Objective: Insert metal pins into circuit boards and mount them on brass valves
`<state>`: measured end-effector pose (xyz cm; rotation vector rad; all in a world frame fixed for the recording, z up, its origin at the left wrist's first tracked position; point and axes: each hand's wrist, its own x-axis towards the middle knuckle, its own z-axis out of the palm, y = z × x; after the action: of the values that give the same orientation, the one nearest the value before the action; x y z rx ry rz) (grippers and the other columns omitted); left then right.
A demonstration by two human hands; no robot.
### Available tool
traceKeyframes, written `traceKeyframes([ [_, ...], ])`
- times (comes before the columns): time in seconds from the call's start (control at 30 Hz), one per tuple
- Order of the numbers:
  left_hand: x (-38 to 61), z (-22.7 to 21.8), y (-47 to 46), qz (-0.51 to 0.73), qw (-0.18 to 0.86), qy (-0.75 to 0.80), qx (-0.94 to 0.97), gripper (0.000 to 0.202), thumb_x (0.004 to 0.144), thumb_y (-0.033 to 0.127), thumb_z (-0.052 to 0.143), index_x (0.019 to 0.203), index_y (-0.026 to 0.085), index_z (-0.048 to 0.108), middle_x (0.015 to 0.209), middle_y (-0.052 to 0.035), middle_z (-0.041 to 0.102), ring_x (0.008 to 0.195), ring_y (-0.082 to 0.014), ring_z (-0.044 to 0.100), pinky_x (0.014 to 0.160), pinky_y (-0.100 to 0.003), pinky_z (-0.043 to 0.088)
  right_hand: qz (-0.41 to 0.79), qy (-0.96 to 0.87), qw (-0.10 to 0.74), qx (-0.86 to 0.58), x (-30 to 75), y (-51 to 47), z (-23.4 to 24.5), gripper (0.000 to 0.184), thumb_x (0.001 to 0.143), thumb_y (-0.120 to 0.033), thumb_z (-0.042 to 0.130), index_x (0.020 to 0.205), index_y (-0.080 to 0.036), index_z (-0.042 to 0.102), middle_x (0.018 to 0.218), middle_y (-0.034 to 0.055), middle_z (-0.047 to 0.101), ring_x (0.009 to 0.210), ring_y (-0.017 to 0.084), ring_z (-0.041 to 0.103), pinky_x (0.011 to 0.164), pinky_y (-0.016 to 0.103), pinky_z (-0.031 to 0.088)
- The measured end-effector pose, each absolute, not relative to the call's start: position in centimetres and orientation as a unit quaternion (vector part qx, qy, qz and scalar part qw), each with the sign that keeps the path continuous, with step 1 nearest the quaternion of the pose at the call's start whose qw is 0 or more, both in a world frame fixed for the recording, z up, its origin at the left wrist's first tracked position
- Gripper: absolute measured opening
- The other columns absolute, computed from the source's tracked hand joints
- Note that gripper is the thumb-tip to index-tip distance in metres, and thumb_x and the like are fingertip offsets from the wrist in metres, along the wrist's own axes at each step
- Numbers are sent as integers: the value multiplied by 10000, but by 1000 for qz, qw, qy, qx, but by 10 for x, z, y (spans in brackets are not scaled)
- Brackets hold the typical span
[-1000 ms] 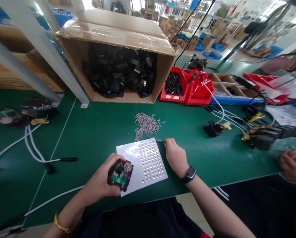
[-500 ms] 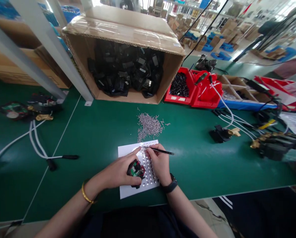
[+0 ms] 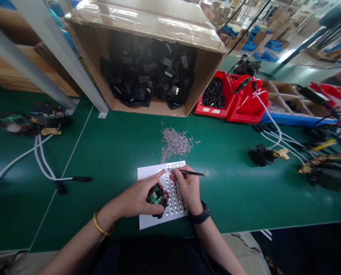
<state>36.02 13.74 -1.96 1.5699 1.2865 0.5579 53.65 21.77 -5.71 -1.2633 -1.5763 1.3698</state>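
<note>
My left hand (image 3: 140,198) is closed around a small black housing (image 3: 158,195) with a green circuit board and red wires inside. It rests over a white sheet (image 3: 147,223), the index finger stretched along the paper. Rows of small, round, shiny dots (image 3: 174,200) cover the right part of this sheet. Between the thumb and fingers of my right hand (image 3: 190,191) are thin black tweezers (image 3: 193,173), their back end pointing right. The fingers hide most of the tip, close to the upper dots. Just beyond the sheet lies a loose pile of small metal screws (image 3: 176,142).
A cardboard box (image 3: 147,110) full of black housings stands behind the screws, beside a grey metal post (image 3: 73,72). Red bins (image 3: 213,110) are at back right. Wired assemblies lie left (image 3: 49,118) and right (image 3: 262,154) on the green table (image 3: 116,149).
The view has shifted slightly. My right hand and the tweezers have drawn a little to the right over the sheet. My left hand keeps its hold. A person's hand at the right edge has left view.
</note>
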Motion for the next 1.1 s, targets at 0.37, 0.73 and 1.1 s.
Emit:
traceKeyframes([
  [0.37, 356, -28, 136, 268, 518, 523, 622, 764, 651, 481, 712, 1309, 210, 431, 1467, -88, 270, 1291, -305, 340, 1051, -417, 306, 558, -604, 314, -474, 542, 220, -55, 195, 826, -363, 574, 774, -175, 566, 669, 23, 650, 611, 157, 632, 580, 254, 503],
  [0.73, 351, -20, 139, 279, 550, 485, 620, 692, 578, 470, 763, 1176, 211, 532, 1407, -88, 386, 1232, -295, 420, 1014, -392, 350, 497, -626, 344, -493, 539, 217, -60, 175, 848, -337, 540, 780, -177, 562, 680, 29, 640, 604, 167, 631, 564, 271, 507],
  [1.1, 355, -15, 144, 231, 538, 516, 625, 797, 631, 402, 751, 1327, 243, 395, 1349, -54, 460, 1151, -266, 490, 959, -332, 399, 521, -625, 325, -482, 542, 218, -61, 179, 833, -326, 552, 749, -170, 573, 668, 33, 635, 603, 165, 625, 562, 267, 502],
])
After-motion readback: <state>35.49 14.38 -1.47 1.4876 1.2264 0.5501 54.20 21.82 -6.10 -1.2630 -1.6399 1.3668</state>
